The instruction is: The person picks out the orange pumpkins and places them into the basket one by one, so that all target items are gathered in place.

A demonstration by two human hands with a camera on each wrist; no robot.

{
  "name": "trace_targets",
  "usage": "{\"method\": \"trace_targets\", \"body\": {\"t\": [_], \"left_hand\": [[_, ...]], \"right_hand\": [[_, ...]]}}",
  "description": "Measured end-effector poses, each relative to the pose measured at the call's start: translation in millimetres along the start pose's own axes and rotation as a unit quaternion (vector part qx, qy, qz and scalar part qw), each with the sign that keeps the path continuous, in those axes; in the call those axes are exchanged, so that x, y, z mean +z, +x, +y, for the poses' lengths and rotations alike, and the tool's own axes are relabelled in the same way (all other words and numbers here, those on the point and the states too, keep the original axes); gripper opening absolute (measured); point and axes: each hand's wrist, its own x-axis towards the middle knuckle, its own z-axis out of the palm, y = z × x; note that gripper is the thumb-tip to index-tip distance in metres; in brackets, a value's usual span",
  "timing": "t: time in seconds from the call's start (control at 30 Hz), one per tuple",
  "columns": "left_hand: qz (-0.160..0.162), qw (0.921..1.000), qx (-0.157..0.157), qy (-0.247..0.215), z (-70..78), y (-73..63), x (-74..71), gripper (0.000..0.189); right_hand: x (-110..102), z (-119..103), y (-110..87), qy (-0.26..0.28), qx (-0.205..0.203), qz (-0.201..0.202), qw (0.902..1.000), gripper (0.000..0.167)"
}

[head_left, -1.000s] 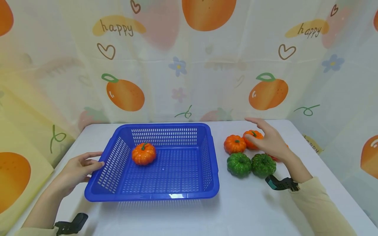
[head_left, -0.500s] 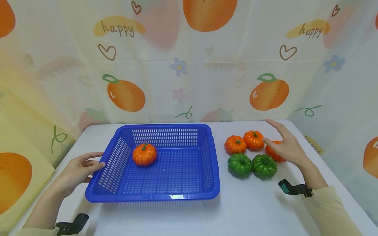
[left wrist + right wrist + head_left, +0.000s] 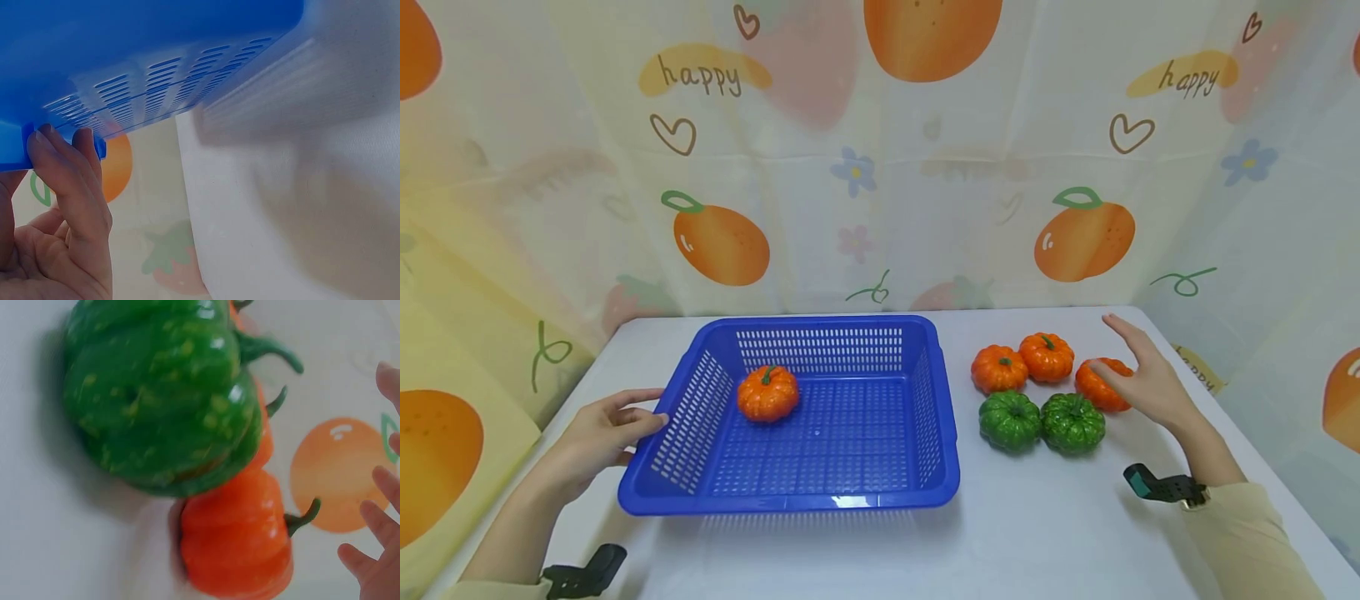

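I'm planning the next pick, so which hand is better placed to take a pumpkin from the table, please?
Probably the right hand: it is empty, near the rightmost orange pumpkin, while the left hand holds the blue basket.

Head view: high on near side, facing far and down across table (image 3: 1030,533). Left wrist: close beside basket (image 3: 156,31), facing curtain (image 3: 147,187). Right wrist: close on green pumpkin (image 3: 162,400). Head shares both.
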Motion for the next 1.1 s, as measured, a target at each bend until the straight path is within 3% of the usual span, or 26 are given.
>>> {"method": "trace_targets", "body": {"t": [0.37, 0.67, 1.1], "left_hand": [[0.0, 1.0, 0.001, 0.002, 0.6, -0.9, 0.1, 0.067], [0.004, 1.0, 0.002, 0.007, 0.7, -0.8, 0.4, 0.067], [0.002, 0.9999, -0.005, 0.015, -1.1, 0.7, -0.2, 0.067]], "right_hand": [[-0.6, 23.8, -8.0, -0.002, 0.035, -0.028, 0.999, 0.078], [-0.7, 36.6, -11.2, -0.004, 0.039, -0.059, 0.9975, 0.08], [3.8, 52.3, -18.9, 0.006, 0.097, -0.118, 0.9882, 0.085]]}}
